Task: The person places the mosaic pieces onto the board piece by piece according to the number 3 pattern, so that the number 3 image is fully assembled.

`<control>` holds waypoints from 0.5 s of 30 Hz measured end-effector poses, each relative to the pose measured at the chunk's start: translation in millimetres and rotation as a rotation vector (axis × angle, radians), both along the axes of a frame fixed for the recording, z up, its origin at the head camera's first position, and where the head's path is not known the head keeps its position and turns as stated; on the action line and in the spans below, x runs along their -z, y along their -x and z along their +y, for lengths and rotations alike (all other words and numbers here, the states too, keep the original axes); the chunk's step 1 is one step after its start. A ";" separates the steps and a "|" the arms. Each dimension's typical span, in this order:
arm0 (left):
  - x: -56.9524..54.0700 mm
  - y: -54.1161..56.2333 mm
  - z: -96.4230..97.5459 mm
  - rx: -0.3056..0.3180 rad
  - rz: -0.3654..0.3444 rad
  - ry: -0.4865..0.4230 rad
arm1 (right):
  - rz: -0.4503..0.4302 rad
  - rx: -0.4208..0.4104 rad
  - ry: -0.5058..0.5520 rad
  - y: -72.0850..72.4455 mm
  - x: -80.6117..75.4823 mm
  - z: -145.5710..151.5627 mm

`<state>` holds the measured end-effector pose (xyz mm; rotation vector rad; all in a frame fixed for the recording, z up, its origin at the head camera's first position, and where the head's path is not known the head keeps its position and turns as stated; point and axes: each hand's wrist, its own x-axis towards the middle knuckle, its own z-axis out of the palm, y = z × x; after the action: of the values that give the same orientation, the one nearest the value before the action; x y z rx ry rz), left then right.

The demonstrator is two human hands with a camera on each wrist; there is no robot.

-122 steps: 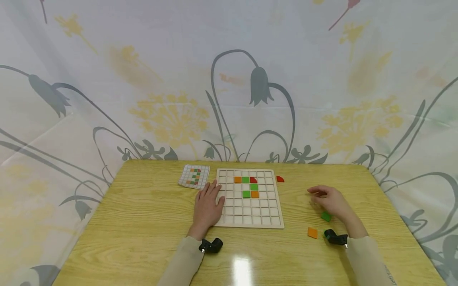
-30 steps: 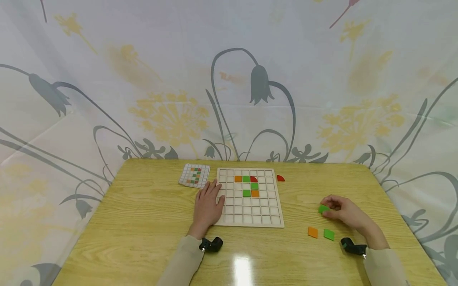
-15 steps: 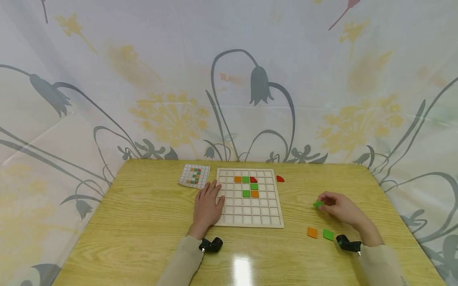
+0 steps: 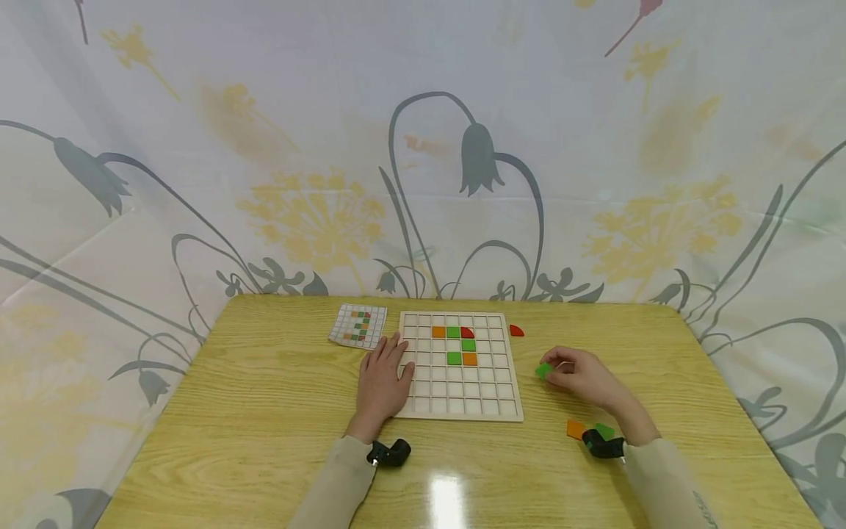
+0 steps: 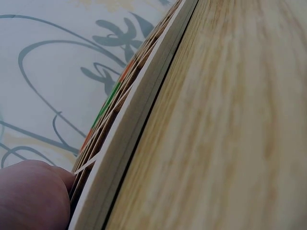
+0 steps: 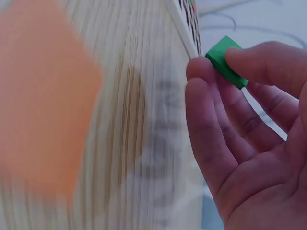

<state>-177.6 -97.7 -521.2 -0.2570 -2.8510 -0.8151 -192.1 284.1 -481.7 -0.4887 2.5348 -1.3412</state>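
Between thumb and fingertips my right hand [image 4: 584, 376] pinches a green square tile [image 6: 226, 61], held just right of the gridded wooden board [image 4: 463, 411]. Flat on the board's left edge rests my left hand [image 4: 383, 382], its fingers extended. Several coloured tiles sit in the board's cells: an orange tile [image 4: 439, 332], a green tile [image 4: 452, 332] and a red quarter-round tile [image 4: 467, 333] along one row. Below them are a green tile [image 4: 468, 345], another green tile [image 4: 454, 358] and an orange tile [image 4: 470, 359].
A pattern card [image 4: 358, 326] with a coloured grid lies left of the board. One red quarter-round tile [image 4: 516, 330] lies by the board's right edge. Near my right wrist are a loose orange tile [image 4: 575, 430] and a partly hidden green tile [image 4: 604, 430]. A patterned curtain [image 4: 423, 147] hangs behind the table.
My right hand has picked up a green tile from the table's right side and carried it left towards the board. The left hand has stayed in place.
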 end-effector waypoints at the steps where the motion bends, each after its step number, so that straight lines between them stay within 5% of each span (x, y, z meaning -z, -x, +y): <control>1: 0.1 0.1 -0.1 -0.001 0.000 0.000 | 0.010 -0.001 -0.009 1.6 0.4 -4.2; 15: 2.2 0.9 -0.3 -0.002 0.006 0.002 | 0.100 -0.072 -0.013 16.7 2.1 -62.5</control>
<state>-178.6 -98.0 -523.4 -0.2567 -2.8461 -0.8090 -208.9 221.5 -483.8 -0.6534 2.5772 -1.3047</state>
